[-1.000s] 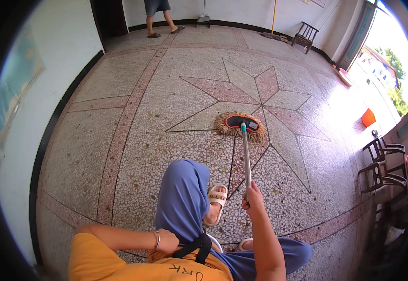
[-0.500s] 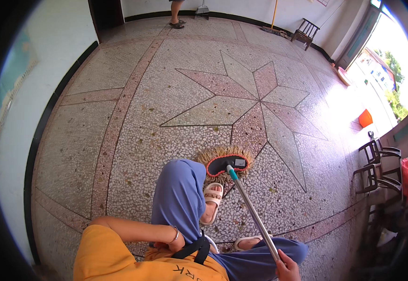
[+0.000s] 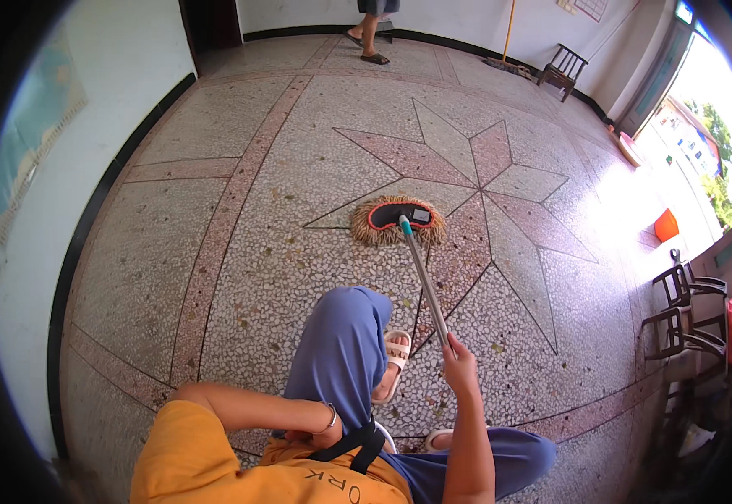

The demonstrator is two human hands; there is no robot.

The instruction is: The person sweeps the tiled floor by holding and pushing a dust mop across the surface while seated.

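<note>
Your mop head [image 3: 383,217] lies on the floor [image 3: 265,252], ahead of your grip and a little to its left. Your right hand [image 3: 460,365] is closed around the pole [image 3: 426,281]. Your left hand [image 3: 326,432] is at your waist, left of that grip and nearer to you; it is partly hidden, so I cannot tell whether it holds something. The step in hand seems to be wiping. The next stroke calls for a flat head and care for your sandal [image 3: 394,365], left of the grip. Far ahead is another person [image 3: 370,34].
</note>
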